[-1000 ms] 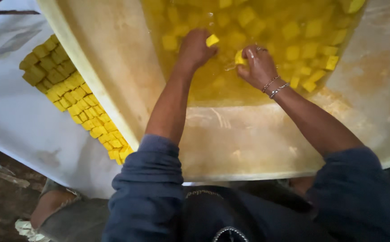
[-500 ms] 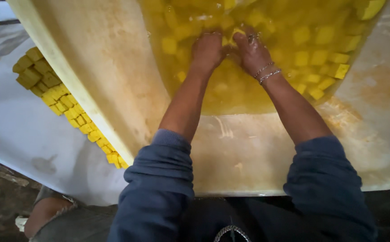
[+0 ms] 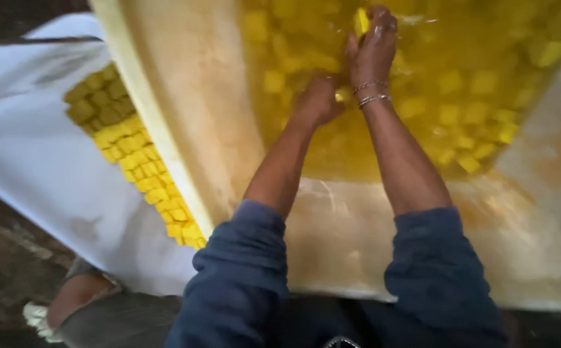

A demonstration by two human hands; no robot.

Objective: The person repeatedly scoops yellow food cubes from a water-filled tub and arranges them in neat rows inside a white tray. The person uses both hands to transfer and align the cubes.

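Observation:
A large cream-coloured tub [image 3: 196, 129] holds yellow liquid with several yellow cubes [image 3: 480, 84] floating in it. My right hand [image 3: 374, 48], with thin metal bracelets at the wrist, is raised above the liquid and grips a yellow cube [image 3: 360, 20] at its fingertips. My left hand [image 3: 319, 100] is lower, just left of the right wrist, fingers curled at the liquid's surface, with a small yellow piece [image 3: 342, 95] at its fingertips. Both forearms come out of rolled blue sleeves.
Left of the tub, rows of yellow cubes [image 3: 132, 161] lie packed on a white cloth [image 3: 29, 161]. A dark earthen floor shows at lower left, with my foot [image 3: 74, 299] on it. The tub's near rim runs across just ahead of my body.
Both hands went from apart in the liquid to close together. My right hand has risen out of the liquid with a cube. The view has shifted, so the tub sits further right.

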